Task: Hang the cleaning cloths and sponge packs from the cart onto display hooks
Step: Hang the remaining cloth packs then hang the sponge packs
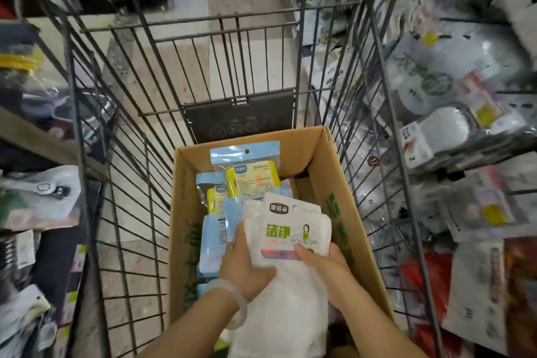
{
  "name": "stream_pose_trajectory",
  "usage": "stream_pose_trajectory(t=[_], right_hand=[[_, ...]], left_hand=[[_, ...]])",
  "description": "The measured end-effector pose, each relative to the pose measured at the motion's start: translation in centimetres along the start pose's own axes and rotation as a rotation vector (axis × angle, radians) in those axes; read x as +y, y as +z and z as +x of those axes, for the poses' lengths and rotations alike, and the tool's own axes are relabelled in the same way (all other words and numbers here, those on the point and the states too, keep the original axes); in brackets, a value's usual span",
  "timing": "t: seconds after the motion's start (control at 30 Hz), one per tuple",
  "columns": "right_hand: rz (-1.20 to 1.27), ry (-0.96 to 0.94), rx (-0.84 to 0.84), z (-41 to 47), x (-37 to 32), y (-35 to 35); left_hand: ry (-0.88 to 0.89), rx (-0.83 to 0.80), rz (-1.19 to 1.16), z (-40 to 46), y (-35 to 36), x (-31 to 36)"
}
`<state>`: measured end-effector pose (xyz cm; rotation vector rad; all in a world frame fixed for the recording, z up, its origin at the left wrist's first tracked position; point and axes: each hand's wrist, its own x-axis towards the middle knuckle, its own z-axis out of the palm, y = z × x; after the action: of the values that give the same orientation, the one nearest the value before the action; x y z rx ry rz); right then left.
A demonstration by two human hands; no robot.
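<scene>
A white cleaning cloth pack [286, 229] with green lettering is held over an open cardboard box [345, 192] inside the wire cart [122, 113]. My left hand [244, 261] grips its left edge, thumb on the front. Opposite it, my right hand [325, 267] holds the lower right corner, thumb on the label. More white cloth [290, 308] hangs below between my forearms. Behind, in the box, stand yellow sponge packs [251, 180] with blue headers, and a pale blue pack [216, 241] lies to the left.
Display hooks on the right carry hanging packs of white goods [453, 87]. Shelves with mixed items [35, 197] line the left side. The cart's black flap [241, 116] stands behind the box. Tiled floor shows through the wires.
</scene>
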<state>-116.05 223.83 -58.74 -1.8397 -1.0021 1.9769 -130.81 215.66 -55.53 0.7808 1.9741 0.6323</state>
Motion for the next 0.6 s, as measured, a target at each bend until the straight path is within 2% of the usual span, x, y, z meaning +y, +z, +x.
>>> stream_pose_trajectory(t=[0.1,0.3,0.5,0.6], right_hand=[[-0.016,-0.088,-0.002,-1.5,-1.2,0.2],[-0.021,-0.346,0.044,-7.9,-4.8,-0.6],[0.055,-0.639,0.157,-19.6,-6.8,-4.6],[-0.001,-0.814,0.212,-27.0,-6.4,-7.7]], left_hand=[[-0.002,0.083,-0.088,-1.6,-0.9,0.1],[0.195,0.233,-0.295,-6.0,-3.0,3.4],[0.446,0.306,-0.336,-14.7,-3.6,9.2],[0.593,0.295,-0.343,-21.0,-3.1,11.8]])
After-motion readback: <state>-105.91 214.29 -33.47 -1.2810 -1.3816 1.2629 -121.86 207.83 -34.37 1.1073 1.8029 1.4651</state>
